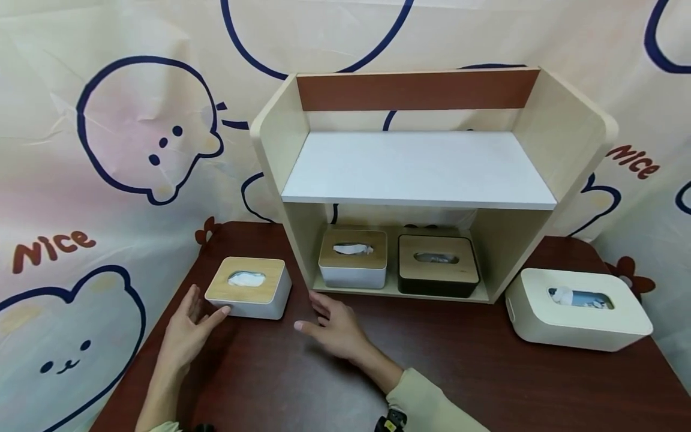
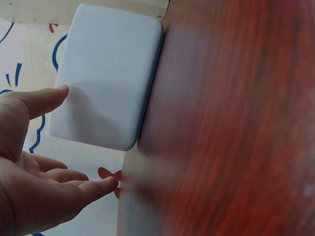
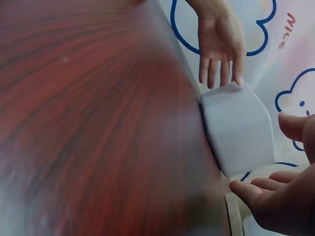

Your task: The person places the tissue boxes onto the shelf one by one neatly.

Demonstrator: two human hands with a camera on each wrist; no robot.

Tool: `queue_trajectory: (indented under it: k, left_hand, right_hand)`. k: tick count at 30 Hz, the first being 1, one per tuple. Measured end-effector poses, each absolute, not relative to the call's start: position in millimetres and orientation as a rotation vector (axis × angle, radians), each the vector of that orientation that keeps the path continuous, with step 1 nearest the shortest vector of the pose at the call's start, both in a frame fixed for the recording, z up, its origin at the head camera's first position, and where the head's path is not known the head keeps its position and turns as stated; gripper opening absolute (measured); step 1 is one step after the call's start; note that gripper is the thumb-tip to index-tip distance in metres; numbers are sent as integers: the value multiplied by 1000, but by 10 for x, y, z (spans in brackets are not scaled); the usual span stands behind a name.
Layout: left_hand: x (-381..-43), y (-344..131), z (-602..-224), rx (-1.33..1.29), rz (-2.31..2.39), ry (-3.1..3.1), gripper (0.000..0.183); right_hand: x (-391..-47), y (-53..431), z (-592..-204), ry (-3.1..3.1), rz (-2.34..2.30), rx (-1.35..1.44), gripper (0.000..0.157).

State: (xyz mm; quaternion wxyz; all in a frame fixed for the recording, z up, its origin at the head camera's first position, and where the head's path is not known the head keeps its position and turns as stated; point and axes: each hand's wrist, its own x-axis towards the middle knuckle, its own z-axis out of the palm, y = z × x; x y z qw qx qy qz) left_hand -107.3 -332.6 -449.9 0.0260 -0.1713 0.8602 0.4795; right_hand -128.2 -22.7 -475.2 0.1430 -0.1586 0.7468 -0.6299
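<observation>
A tissue box with a white base and wooden lid stands on the table, left of a small shelf unit. My left hand is at its near left corner, fingers extended and thumb tip right at the box's edge. In the left wrist view, the thumb overlaps the white side of the box while the other fingers spread below it. To the right of the box, my right hand is held apart from it, palm turned toward it and fingers loosely bent. Neither hand grips anything.
The shelf unit holds a white tissue box with wooden lid and a black one with wooden lid on its lower level. A longer white tissue box stands at the right of the brown table. A printed cloth hangs behind.
</observation>
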Motion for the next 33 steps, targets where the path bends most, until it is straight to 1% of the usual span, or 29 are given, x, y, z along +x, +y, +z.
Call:
queue_trajectory:
  k: [4, 10, 14, 19, 23, 27, 33]
  left_hand:
    - [-1086, -3352, -4540, -470, 1488, 2671, 114]
    - [-1097, -3347, -4582, -387, 1500, 2642, 112]
    - [-1104, -3307, -4591, -381, 1483, 2642, 104]
    - [-1065, -3253, -4594, -363, 1437, 2707, 85]
    - [-983, -3210, -4598, -345, 1439, 2738, 74]
    - [-914, -3144, -4604, -322, 1486, 2735, 69]
    - [-826, -3005, -4596, -352, 1540, 2786, 62]
  right_hand:
    - [-1284, -364, -4764, 2176, -1775, -487, 77]
    - [-1288, -517, -4778, 2293, -1586, -592, 83]
    - [-1306, -577, -4798, 2348, -1516, -621, 83]
    - [-1337, -615, -4823, 2378, -1493, -641, 80]
    - [-1371, -663, -4846, 2397, -1536, -633, 78]
    - [-1409, -717, -4878, 2418, -1671, -580, 75]
    - [-1425, -741, -4904, 2417, -1836, -453, 64]
